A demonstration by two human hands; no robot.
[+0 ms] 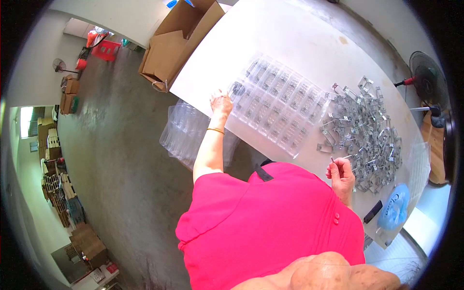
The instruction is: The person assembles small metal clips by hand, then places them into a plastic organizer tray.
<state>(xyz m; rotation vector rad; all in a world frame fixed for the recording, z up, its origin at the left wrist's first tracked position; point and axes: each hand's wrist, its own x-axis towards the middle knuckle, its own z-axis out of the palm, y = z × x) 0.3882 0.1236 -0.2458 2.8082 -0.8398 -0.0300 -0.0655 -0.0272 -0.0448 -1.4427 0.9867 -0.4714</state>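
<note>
A clear plastic tray (278, 104) with rows of compartments lies on the white table, with small metal parts in its compartments. My left hand (221, 103) is at the tray's left end, at the table edge; its fingers are too blurred to read. Beside the pile of metal brackets (365, 137), my right hand (341, 175) is closed in a pinch, with a small thin piece (332, 159) sticking up from its fingertips.
Stacked clear trays (186, 130) sit below the table's left edge. An open cardboard box (166, 53) stands at the upper left. A blue bag (394, 207) and a black object (372, 211) lie at the right, near a fan (427, 79).
</note>
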